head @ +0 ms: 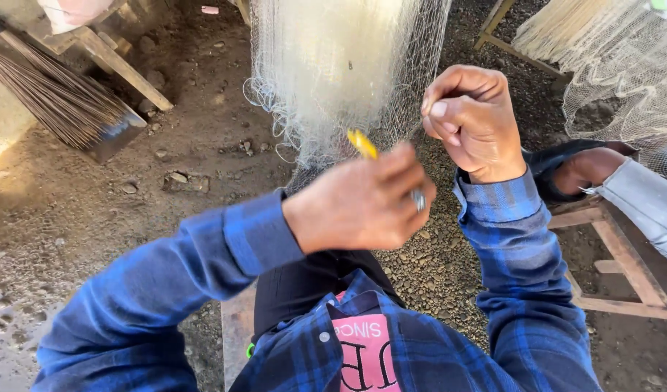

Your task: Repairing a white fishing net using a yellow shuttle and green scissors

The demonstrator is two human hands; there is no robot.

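A pale, fine-meshed fishing net hangs down in front of me, bunched at the top centre. My left hand is closed around a small yellow netting needle, whose tip pokes up against the net's lower edge. A ring shows on one finger of that hand. My right hand is raised beside the net with its fingers pinched together, apparently on a thin strand of the mesh; the strand itself is too fine to make out. Both arms wear blue plaid sleeves.
A stick broom leans at the left by wooden planks. More netting hangs at the upper right over a wooden frame. Another person's leg and foot rest there. The ground is dirt and gravel.
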